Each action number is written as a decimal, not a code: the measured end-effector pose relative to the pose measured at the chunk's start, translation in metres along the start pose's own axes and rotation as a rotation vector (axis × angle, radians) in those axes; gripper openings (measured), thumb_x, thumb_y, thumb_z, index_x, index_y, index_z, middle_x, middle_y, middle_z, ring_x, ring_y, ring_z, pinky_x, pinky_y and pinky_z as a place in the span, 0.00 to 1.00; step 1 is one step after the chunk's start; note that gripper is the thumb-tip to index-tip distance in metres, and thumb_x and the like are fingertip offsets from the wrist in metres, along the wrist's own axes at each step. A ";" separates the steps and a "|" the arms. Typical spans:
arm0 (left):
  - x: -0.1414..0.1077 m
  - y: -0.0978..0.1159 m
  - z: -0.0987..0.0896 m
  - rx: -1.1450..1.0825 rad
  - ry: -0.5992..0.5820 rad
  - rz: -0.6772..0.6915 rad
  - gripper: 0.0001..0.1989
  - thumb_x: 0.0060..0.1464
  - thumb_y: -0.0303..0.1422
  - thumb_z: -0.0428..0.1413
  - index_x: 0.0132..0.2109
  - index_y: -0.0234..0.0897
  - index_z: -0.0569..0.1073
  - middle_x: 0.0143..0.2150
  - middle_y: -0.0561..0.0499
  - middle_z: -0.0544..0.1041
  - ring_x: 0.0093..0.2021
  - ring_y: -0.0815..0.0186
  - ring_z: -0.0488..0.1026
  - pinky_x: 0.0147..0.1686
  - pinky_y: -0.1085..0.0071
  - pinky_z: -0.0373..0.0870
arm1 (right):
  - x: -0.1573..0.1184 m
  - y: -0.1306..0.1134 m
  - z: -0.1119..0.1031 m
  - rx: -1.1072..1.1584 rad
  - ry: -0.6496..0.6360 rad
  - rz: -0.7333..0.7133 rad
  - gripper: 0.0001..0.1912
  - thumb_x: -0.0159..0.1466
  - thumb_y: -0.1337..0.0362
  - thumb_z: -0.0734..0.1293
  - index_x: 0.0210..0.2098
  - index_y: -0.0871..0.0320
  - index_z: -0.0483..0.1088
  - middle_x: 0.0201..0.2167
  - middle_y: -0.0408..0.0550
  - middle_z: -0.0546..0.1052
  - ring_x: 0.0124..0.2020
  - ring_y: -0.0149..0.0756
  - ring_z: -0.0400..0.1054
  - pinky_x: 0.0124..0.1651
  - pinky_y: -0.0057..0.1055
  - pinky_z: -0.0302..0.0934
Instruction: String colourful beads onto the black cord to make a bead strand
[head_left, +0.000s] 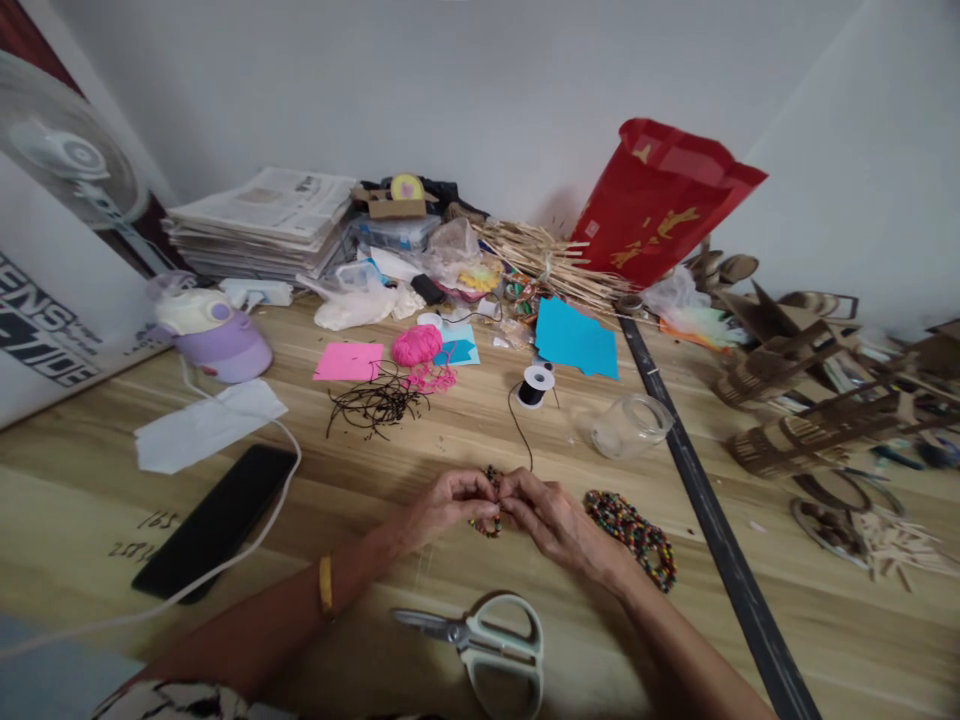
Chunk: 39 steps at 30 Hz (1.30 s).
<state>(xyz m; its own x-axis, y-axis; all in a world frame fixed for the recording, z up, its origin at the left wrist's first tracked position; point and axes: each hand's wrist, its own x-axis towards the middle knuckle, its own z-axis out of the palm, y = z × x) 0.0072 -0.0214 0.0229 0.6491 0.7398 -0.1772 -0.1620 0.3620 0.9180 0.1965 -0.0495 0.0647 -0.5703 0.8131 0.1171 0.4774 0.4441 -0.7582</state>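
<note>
Pale-handled metal scissors (474, 634) lie nearest, untouched | left hand (448, 506) and right hand (556, 522) pinch narrowly on a multicoloured small-beaded strand (487, 530), between them beyond the scissors | step, seemingly: threading or knotting, cannot tell which | next move likely calls for steady fingertips, slack from the white-flanged spool of black cord (533, 389)

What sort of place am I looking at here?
Probably a craft work area, perhaps in a home or small workshop: a wooden table holds a spool of dark cord, a heap of multicoloured beaded strands and a pair of scissors.
</note>
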 end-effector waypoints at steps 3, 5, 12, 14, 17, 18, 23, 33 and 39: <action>0.000 -0.002 -0.001 -0.008 0.007 0.012 0.12 0.44 0.36 0.63 0.31 0.32 0.72 0.27 0.53 0.73 0.27 0.70 0.71 0.31 0.73 0.68 | 0.000 0.001 0.000 -0.012 0.017 -0.009 0.06 0.69 0.63 0.55 0.38 0.57 0.61 0.24 0.40 0.64 0.23 0.28 0.57 0.27 0.24 0.52; 0.000 -0.003 -0.002 -0.011 0.015 0.033 0.11 0.44 0.35 0.63 0.31 0.32 0.72 0.28 0.53 0.74 0.28 0.70 0.72 0.33 0.72 0.68 | 0.000 0.000 0.000 -0.018 0.017 -0.001 0.06 0.69 0.64 0.55 0.38 0.57 0.61 0.25 0.41 0.65 0.23 0.28 0.58 0.28 0.24 0.52; -0.001 0.000 0.000 -0.029 0.031 0.038 0.11 0.42 0.33 0.65 0.30 0.31 0.72 0.28 0.53 0.74 0.29 0.71 0.70 0.33 0.73 0.66 | 0.000 0.002 0.001 0.021 0.021 0.024 0.07 0.69 0.63 0.55 0.39 0.58 0.62 0.25 0.40 0.66 0.23 0.27 0.59 0.28 0.23 0.53; -0.002 -0.001 -0.001 -0.026 0.014 0.043 0.10 0.44 0.34 0.63 0.30 0.32 0.72 0.28 0.53 0.73 0.29 0.70 0.70 0.34 0.72 0.66 | -0.001 0.003 0.000 0.031 0.029 0.036 0.07 0.68 0.63 0.57 0.42 0.58 0.62 0.26 0.42 0.68 0.25 0.28 0.61 0.28 0.23 0.55; -0.001 -0.004 -0.004 -0.006 0.020 0.068 0.10 0.46 0.35 0.62 0.30 0.32 0.72 0.28 0.53 0.72 0.30 0.71 0.69 0.34 0.74 0.65 | -0.001 0.003 -0.004 0.025 0.049 0.022 0.08 0.66 0.63 0.60 0.44 0.58 0.63 0.30 0.44 0.71 0.28 0.29 0.64 0.30 0.24 0.58; -0.001 -0.004 -0.005 0.002 0.026 0.077 0.10 0.46 0.35 0.62 0.30 0.32 0.72 0.28 0.53 0.72 0.30 0.71 0.68 0.34 0.74 0.65 | 0.000 0.003 -0.005 0.009 0.057 0.006 0.08 0.66 0.64 0.61 0.44 0.58 0.64 0.31 0.45 0.71 0.29 0.30 0.65 0.31 0.24 0.59; 0.000 -0.005 -0.006 0.053 0.030 0.115 0.10 0.48 0.36 0.60 0.30 0.32 0.72 0.29 0.52 0.71 0.31 0.69 0.67 0.35 0.73 0.64 | 0.002 -0.002 -0.010 -0.121 0.055 -0.118 0.07 0.67 0.67 0.58 0.38 0.58 0.67 0.34 0.49 0.72 0.34 0.32 0.68 0.37 0.27 0.62; -0.002 0.004 0.000 0.230 0.082 0.262 0.12 0.49 0.38 0.59 0.31 0.32 0.71 0.32 0.49 0.71 0.37 0.65 0.67 0.39 0.69 0.64 | 0.000 -0.012 -0.015 -0.309 0.063 -0.156 0.09 0.69 0.67 0.54 0.39 0.58 0.65 0.35 0.50 0.70 0.34 0.34 0.66 0.36 0.28 0.62; -0.002 0.007 0.000 0.498 0.078 0.355 0.11 0.51 0.37 0.58 0.29 0.33 0.72 0.34 0.47 0.72 0.40 0.62 0.69 0.44 0.67 0.63 | 0.000 -0.015 -0.012 -0.367 0.046 -0.206 0.09 0.69 0.67 0.54 0.40 0.58 0.64 0.35 0.51 0.70 0.35 0.35 0.66 0.35 0.29 0.61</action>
<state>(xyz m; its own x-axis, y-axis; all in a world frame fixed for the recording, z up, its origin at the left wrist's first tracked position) 0.0049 -0.0199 0.0299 0.5594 0.8129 0.1618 0.0202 -0.2085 0.9778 0.1978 -0.0514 0.0839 -0.6522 0.7056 0.2771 0.5678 0.6969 -0.4382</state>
